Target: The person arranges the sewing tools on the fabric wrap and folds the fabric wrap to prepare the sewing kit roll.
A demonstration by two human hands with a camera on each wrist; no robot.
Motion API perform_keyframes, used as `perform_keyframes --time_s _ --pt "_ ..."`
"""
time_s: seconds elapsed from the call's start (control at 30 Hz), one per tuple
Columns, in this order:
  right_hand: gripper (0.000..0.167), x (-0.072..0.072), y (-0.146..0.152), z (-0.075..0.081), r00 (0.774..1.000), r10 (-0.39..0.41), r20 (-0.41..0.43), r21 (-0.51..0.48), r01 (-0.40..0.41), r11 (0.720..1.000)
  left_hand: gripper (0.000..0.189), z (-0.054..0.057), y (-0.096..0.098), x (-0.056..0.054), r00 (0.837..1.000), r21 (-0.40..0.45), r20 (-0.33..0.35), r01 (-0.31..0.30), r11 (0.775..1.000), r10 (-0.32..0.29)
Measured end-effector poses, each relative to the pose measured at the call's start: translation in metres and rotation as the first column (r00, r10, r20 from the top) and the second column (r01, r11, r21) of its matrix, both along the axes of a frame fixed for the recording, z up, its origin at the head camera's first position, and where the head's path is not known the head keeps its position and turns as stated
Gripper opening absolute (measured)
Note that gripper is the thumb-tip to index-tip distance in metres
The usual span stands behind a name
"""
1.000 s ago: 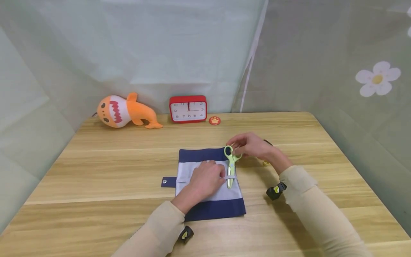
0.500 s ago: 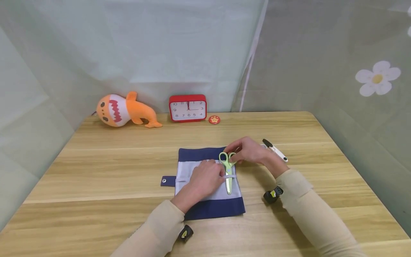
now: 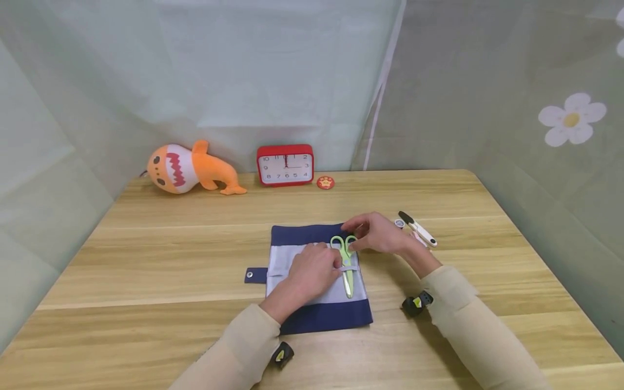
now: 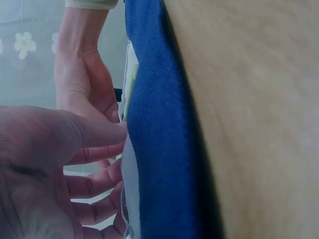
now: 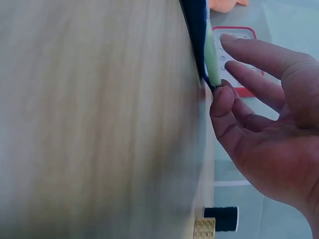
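Note:
A navy and light grey cloth pouch (image 3: 325,319) lies unfolded on the table, with a snap tab (image 3: 255,275) at its left. Light green scissors (image 3: 346,261) lie along its right side, blades pointing toward me, under a narrow elastic band (image 3: 349,267). My left hand (image 3: 312,273) rests on the pouch's middle, thumb and index finger pinching at the band beside the blades. With my right hand (image 3: 377,233) I hold the right handle loop by thumb and a finger; the index finger stretches apart over the top flap. In the right wrist view the thumb sits right at the handle's end.
Right of my right hand lie a black-and-white tool (image 3: 417,228) and a small spool (image 3: 400,223). A dark spool (image 5: 220,219) stands beside a gold dimpled thimble (image 5: 204,228). Farther back are an orange shark plush (image 3: 195,169), a red clock (image 3: 285,166) and a round badge (image 3: 325,182).
The scissors have slid toward me and slightly left under the band, my right hand moving down with them. The black-and-white tool has come into view. My left hand has stayed in place.

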State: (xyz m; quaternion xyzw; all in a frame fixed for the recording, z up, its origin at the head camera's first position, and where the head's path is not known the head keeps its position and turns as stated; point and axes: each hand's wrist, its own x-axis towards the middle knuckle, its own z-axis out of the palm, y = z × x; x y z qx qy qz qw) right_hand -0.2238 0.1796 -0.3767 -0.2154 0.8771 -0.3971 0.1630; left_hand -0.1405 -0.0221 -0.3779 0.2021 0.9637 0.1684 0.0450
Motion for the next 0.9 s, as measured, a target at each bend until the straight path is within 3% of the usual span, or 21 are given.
perform_keyframes --time_s 0.23,0.6,0.9 --pt "0.044 0.005 0.007 -0.001 1.0 0.003 0.015 0.068 -0.004 0.998 0.009 0.0 -0.001 0.0 1.0 0.003 0.022 0.002 1.0 -0.002" --pt "0.038 0.003 0.01 -0.003 0.996 0.006 0.086 0.043 -0.01 0.999 0.009 0.0 -0.001 -0.004 0.999 0.022 0.045 0.015 1.0 -0.016" --pt "0.034 0.003 0.012 -0.002 0.996 0.044 0.077 0.041 -0.047 0.998 0.01 -0.001 -0.002 -0.004 0.999 0.041 0.043 0.016 0.999 -0.018"
